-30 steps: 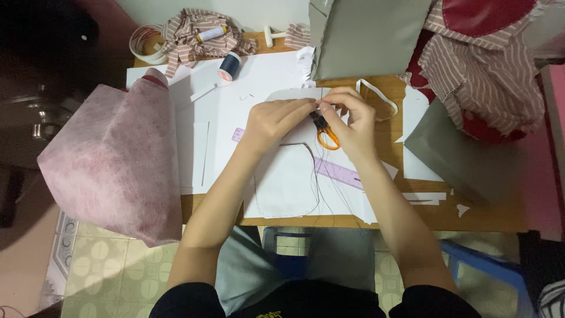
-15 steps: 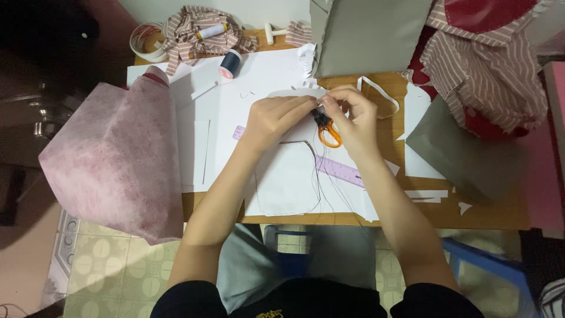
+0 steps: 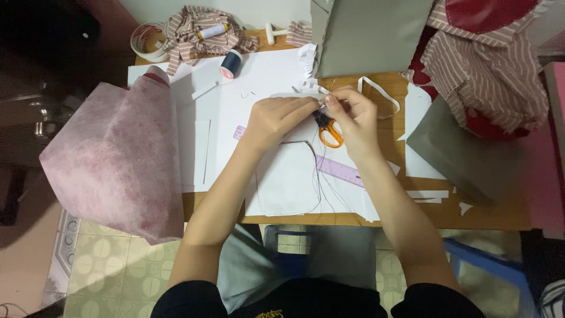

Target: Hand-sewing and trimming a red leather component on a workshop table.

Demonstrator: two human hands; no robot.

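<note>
Both hands meet over the white paper sheets [image 3: 276,76] near the middle of the wooden bench [image 3: 506,215]. The left hand [image 3: 281,118] and right hand [image 3: 352,121] pinch their fingertips together at one spot, each grip closed on what seems to be fine dark thread [image 3: 319,176], though the view is too small to be sure. The thread trails toward the near edge. Orange-handled scissors [image 3: 329,131] lie under the right hand, beside a purple ruler [image 3: 341,171]. Compared with a second ago, the hands have shifted slightly farther and closer together; the scissors have not moved. A pink fabric bag [image 3: 115,165] sits left, a dark spool [image 3: 230,63] far left.
</note>
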